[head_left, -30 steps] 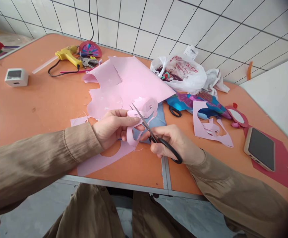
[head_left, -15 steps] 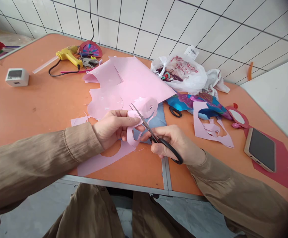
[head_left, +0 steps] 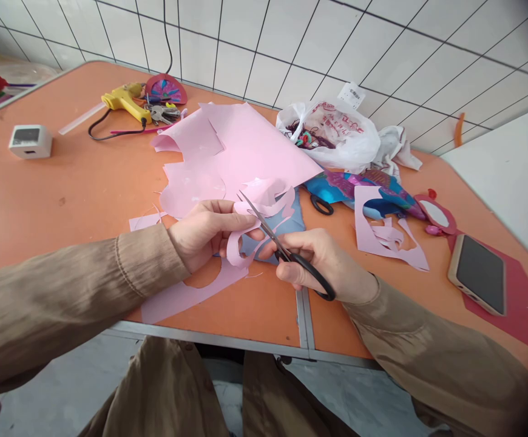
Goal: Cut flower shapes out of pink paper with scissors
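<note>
Between its thumb and fingers my left hand [head_left: 212, 233] pinches a curling strip of pink paper [head_left: 235, 247]. My right hand [head_left: 321, 264] grips black-handled scissors [head_left: 269, 232], whose blades point up and to the left and meet the strip by my left fingertips. Behind the blades, loose pink curls rise over a blue piece [head_left: 291, 227] on the table. Large pink sheets [head_left: 257, 142] lie overlapped just beyond my hands. A pink offcut [head_left: 191, 300] with a rounded gap rests below my left hand.
On the orange table [head_left: 86, 194] are a yellow glue gun [head_left: 127, 104], keys [head_left: 162, 114] and a small white box [head_left: 31, 141]. To the right lie a plastic bag [head_left: 337, 136], a shiny blue-purple item [head_left: 332, 187], another pink offcut [head_left: 364, 233] and a phone [head_left: 480, 274] on red sheet.
The loose pink curls behind the scissors have shifted and spread a little to the right. The strip's loop under my left hand has moved slightly left. Both hands stay nearly in place.
</note>
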`<state>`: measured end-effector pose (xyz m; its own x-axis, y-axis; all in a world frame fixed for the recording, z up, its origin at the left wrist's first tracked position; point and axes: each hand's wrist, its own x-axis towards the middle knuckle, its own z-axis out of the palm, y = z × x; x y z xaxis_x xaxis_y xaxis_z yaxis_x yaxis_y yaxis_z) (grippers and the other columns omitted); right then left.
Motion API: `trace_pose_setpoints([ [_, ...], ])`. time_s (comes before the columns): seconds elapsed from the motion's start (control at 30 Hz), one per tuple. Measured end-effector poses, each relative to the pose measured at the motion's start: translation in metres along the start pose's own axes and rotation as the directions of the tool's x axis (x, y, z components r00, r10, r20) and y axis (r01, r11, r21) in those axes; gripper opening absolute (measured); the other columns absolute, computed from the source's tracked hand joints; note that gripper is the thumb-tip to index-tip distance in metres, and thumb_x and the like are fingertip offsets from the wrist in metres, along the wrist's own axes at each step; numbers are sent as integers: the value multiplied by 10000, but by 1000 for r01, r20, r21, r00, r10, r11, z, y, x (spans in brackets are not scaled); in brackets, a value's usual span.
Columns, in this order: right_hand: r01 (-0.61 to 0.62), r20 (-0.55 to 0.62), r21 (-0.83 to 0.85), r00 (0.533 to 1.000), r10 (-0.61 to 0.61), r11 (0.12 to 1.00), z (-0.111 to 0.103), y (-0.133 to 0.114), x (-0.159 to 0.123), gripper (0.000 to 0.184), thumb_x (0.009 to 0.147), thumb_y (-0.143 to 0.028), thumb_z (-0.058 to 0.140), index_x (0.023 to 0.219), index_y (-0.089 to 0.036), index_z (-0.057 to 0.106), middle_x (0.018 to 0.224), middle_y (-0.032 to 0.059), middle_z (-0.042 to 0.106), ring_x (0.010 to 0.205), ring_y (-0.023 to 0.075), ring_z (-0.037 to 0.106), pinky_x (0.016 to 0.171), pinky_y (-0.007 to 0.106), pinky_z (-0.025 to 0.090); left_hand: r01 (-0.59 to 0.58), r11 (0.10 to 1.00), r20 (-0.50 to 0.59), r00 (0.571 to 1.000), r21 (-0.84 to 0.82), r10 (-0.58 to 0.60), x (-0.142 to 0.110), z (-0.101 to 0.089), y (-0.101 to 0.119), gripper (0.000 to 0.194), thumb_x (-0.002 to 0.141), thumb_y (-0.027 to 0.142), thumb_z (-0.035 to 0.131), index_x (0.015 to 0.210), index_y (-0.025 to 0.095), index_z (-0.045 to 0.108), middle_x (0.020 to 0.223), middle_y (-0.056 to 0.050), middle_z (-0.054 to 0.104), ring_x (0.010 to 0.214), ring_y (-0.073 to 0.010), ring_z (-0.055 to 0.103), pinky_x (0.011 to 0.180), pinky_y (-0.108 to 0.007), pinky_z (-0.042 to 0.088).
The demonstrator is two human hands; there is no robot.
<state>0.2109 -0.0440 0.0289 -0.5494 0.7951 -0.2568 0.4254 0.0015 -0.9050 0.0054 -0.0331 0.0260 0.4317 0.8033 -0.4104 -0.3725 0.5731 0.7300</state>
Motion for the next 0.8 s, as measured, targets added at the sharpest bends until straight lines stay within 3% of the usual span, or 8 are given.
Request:
trace_pose_setpoints([
  [0.3, 14, -8, 39, 1000, -14, 999, 0, 0, -1, 576, 658, -666, 803, 818, -128, 671, 569, -33, 510, 444, 88, 459, 394, 227, 389, -14, 1000, 40, 999, -2, 14, 1, -4, -2, 161, 815, 70, 687, 658, 99, 703, 639, -49, 730, 421, -88, 602, 423, -173, 465],
  [0.47, 3, 3, 49, 1000, -3, 999, -2, -2, -1, 562, 669, -653, 798, 815, -127, 665, 553, -45, 479, 424, 88, 456, 384, 226, 352, -31, 999, 48, 998, 26, 30, 1, -5, -2, 85, 738, 114, 785, 685, 111, 718, 663, -42, 732, 441, -89, 595, 442, -193, 454],
  [0.63, -30, 20, 60, 999, 29, 998, -2, -1, 0, 573, 675, -653, 794, 833, -120, 656, 524, -55, 465, 406, 87, 447, 399, 226, 350, -33, 989, 4, 999, 146, 33, 0, -5, -2, 166, 647, 186, 863, 655, 97, 723, 671, -65, 736, 433, -76, 563, 368, -173, 314],
  [0.8, -32, 15, 49, 999, 31, 998, -1, -1, -1, 592, 672, -673, 787, 838, -122, 653, 524, -60, 456, 409, 85, 447, 394, 219, 337, -40, 980, 2, 999, 194, 40, -1, -5, -1, 164, 672, 220, 830, 630, 95, 731, 633, -62, 711, 427, -67, 534, 379, -176, 299],
])
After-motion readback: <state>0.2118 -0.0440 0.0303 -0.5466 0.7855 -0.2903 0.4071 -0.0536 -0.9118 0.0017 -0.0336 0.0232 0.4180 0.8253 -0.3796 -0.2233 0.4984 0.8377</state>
